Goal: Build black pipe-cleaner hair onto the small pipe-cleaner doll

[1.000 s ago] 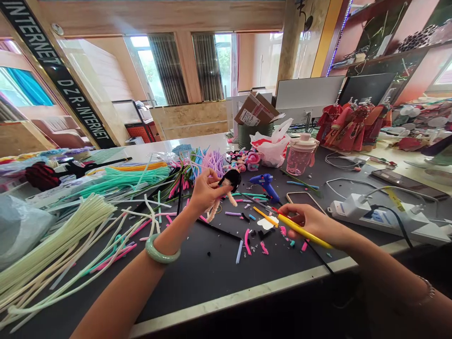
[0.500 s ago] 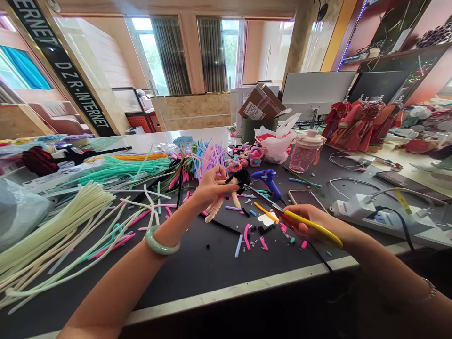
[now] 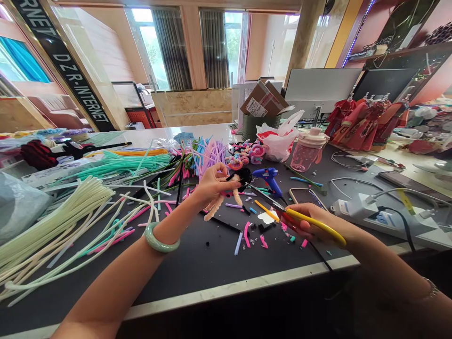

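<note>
My left hand (image 3: 213, 186) pinches a small pipe-cleaner doll (image 3: 243, 178) with black hair and cream chenille limbs (image 3: 215, 209) hanging below my fingers. My fingers hide part of the doll. My right hand (image 3: 310, 223) grips yellow-handled scissors (image 3: 316, 220), and their thin metal blades (image 3: 268, 198) reach left toward the doll. The blade tips stay a little apart from the doll. Small chenille offcuts lie scattered on the dark tabletop (image 3: 197, 278) beneath my hands.
A blue glue gun (image 3: 268, 181) and a phone (image 3: 305, 197) lie just beyond the scissors. Bundled pipe cleaners (image 3: 63, 221) cover the left side. A power strip (image 3: 356, 209), pink bottle (image 3: 306, 150), plastic bag (image 3: 278, 143) and red-dressed dolls (image 3: 360, 125) stand right and behind.
The doll has moved slightly right and up in my left hand. The scissors have swung, bringing their blades closer to it. The whole scene has shifted slightly as my head moved.
</note>
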Available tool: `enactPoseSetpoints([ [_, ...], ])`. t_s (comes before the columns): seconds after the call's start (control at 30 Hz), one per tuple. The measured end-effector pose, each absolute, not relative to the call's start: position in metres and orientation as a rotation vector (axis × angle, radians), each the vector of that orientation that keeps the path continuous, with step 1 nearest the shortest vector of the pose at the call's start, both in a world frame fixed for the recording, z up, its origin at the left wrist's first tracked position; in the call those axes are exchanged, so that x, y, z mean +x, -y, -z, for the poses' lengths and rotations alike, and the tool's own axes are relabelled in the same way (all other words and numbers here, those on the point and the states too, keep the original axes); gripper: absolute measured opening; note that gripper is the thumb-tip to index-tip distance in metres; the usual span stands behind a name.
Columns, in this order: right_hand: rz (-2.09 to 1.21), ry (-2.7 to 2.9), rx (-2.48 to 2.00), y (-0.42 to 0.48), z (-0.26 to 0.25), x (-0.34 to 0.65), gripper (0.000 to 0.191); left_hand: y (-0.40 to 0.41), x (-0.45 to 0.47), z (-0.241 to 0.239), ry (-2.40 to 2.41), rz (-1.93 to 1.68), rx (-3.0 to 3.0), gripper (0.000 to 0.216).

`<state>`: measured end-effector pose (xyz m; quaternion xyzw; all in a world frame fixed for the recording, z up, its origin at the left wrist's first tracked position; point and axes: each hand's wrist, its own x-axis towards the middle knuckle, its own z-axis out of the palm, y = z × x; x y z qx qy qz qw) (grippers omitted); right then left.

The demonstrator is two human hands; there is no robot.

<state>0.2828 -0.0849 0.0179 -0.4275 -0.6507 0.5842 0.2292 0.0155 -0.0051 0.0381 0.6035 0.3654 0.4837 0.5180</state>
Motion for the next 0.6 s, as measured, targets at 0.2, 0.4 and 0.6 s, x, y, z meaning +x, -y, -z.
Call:
enactPoseSetpoints([
  [0.2,-1.629,1.822,-1.110,0.085,-0.018,0.280,0.067,0.005,0.015,-0.035,-0.894,-1.134,1.489,0.047],
  [0.4,-1.613,1.791,-1.110,0.085,-0.009,0.279,0.066,0.010,0.019,-0.038,-0.876,-1.154,1.485,0.046],
  [0.6,-1.547,1.804,-1.140,0.088,-0.006,0.276,0.067,0.013,0.022,-0.039,-0.873,-1.160,1.440,0.046],
])
